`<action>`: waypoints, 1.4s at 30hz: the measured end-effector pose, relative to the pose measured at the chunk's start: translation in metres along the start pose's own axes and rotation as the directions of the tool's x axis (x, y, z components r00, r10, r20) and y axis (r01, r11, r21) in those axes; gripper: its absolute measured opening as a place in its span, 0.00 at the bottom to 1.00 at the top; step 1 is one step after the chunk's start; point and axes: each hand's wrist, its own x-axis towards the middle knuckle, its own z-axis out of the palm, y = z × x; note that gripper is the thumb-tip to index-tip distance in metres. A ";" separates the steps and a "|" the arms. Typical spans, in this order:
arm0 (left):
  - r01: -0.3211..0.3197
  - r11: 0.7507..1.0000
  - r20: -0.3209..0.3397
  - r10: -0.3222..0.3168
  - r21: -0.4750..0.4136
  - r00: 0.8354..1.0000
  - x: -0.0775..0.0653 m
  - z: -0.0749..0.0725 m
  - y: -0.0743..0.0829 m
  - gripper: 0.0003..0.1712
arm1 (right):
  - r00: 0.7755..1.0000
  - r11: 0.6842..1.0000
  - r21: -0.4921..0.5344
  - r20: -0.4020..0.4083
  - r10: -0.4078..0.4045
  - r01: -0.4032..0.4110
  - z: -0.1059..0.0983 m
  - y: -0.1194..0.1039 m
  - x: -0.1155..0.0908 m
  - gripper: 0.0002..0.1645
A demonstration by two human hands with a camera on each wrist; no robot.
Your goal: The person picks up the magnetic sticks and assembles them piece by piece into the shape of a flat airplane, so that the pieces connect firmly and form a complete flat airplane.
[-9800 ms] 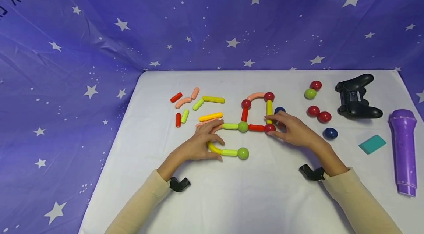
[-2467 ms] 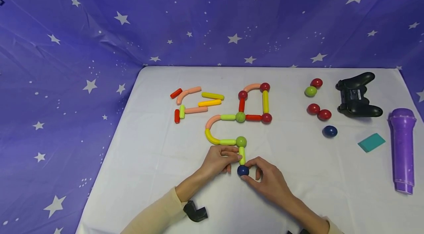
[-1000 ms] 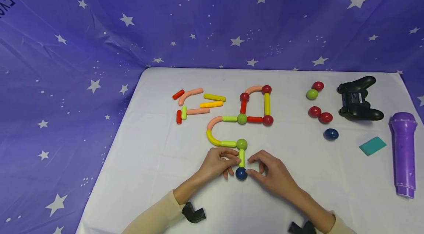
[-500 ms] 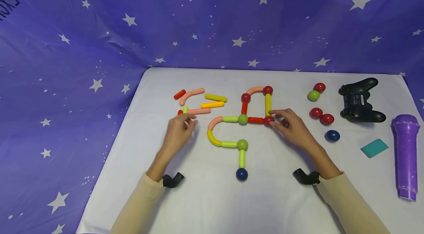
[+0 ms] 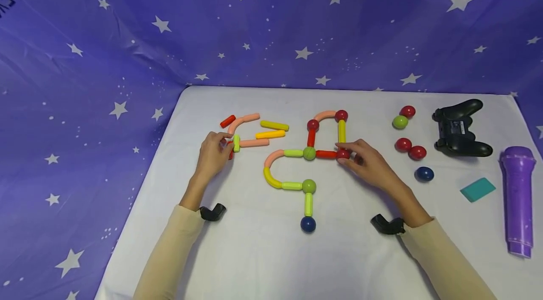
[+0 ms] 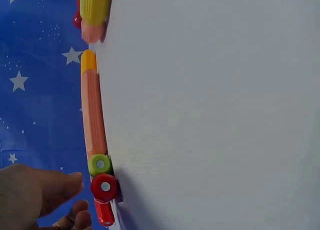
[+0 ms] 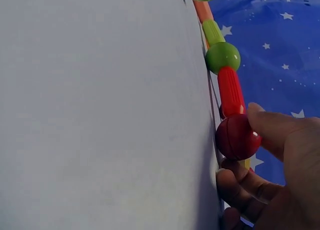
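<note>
In the head view my right hand (image 5: 368,163) holds the red ball (image 5: 342,154) at the lower right corner of a joined stick-and-ball figure; in the right wrist view the thumb lies against this red ball (image 7: 238,137). My left hand (image 5: 212,156) is beside a short red stick (image 5: 231,150) and a short light-green stick (image 5: 236,143). In the left wrist view, a gap shows between its fingertips and the red stick (image 6: 104,188). The figure runs through green balls (image 5: 309,153) and curved pieces (image 5: 271,178) down to a dark blue ball (image 5: 308,224).
Loose sticks lie at the back left, among them a yellow one (image 5: 274,125) and a salmon one (image 5: 254,143). At right are red balls (image 5: 403,145), a blue ball (image 5: 424,174), a black game controller (image 5: 458,128), a teal block (image 5: 477,189) and a purple microphone-shaped object (image 5: 517,201).
A light-green stick and blue ball were added below the lower green ball. Both hands then left them: the left went to the loose sticks, the right up to the red corner ball.
</note>
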 end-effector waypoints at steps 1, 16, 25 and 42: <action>-0.005 1.000 -0.002 0.005 0.001 1.000 0.005 0.000 0.001 0.14 | 1.000 1.000 -0.005 0.004 0.000 0.000 0.000 0.000 0.001 0.26; 0.010 0.991 0.081 -0.022 0.136 0.996 0.055 0.008 0.003 0.16 | 1.000 1.000 -0.019 -0.008 0.005 -0.005 0.003 -0.002 0.010 0.20; -0.035 0.979 0.121 0.011 0.201 0.993 0.058 0.011 -0.001 0.20 | 0.999 1.000 -0.012 -0.024 -0.023 0.022 -0.001 0.001 0.015 0.21; -0.078 0.952 0.063 0.062 0.295 0.996 0.060 0.009 0.000 0.11 | 1.000 1.000 0.003 -0.025 -0.007 0.007 -0.001 0.009 0.022 0.21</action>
